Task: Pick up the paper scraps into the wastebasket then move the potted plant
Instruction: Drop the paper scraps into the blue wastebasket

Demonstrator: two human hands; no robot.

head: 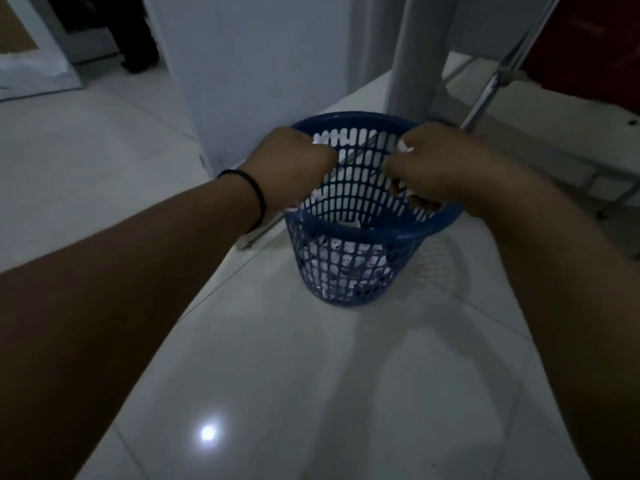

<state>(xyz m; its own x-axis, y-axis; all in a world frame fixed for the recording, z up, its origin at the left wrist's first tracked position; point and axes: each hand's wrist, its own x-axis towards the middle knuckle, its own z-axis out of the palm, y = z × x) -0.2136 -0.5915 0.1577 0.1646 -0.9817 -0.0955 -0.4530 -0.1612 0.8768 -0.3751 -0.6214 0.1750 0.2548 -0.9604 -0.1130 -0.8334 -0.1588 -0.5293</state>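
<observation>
A blue mesh wastebasket [360, 237] stands on the white tiled floor, with white paper scraps [346, 265] piled in its bottom. Both my hands hover over its open top. My left hand [294, 168], with a black band on the wrist, is closed around white paper scraps that peek out above and below the fingers. My right hand [440, 168] is also closed on white paper scraps [404, 147], visible at its knuckles and under the palm. The potted plant is out of view.
A white cabinet side [263, 71] rises just behind the basket on the left. A thick white table leg [419, 53] and slanted metal chair legs [491, 88] stand behind on the right. Glossy tiled floor [311, 375] spreads in front.
</observation>
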